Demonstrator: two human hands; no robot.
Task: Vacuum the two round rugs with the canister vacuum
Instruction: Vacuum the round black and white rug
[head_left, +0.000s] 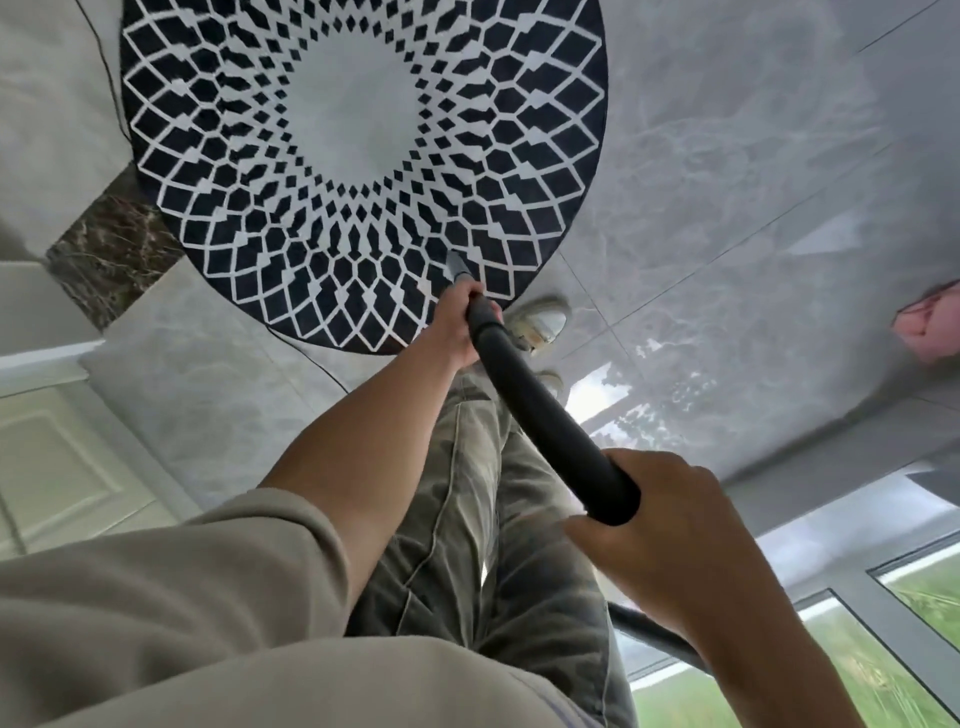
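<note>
A round rug (363, 156) with a dark blue and white lattice pattern and a pale centre lies on the grey floor ahead of me. I hold a black vacuum wand (535, 410) that slopes down to it. Its grey nozzle tip (458, 266) touches the rug near its front edge. My left hand (457, 332) grips the wand low down, just behind the nozzle. My right hand (670, 525) grips the wand's upper end close to my body. The canister is out of sight, and only one rug is in view.
My shoes (540, 325) stand on glossy grey marble tiles (727, 182) at the rug's front edge. A thin dark cord (111, 78) runs along the rug's left side. A white door (57, 467) is at left, a pink object (930, 327) at far right, a window (857, 649) at lower right.
</note>
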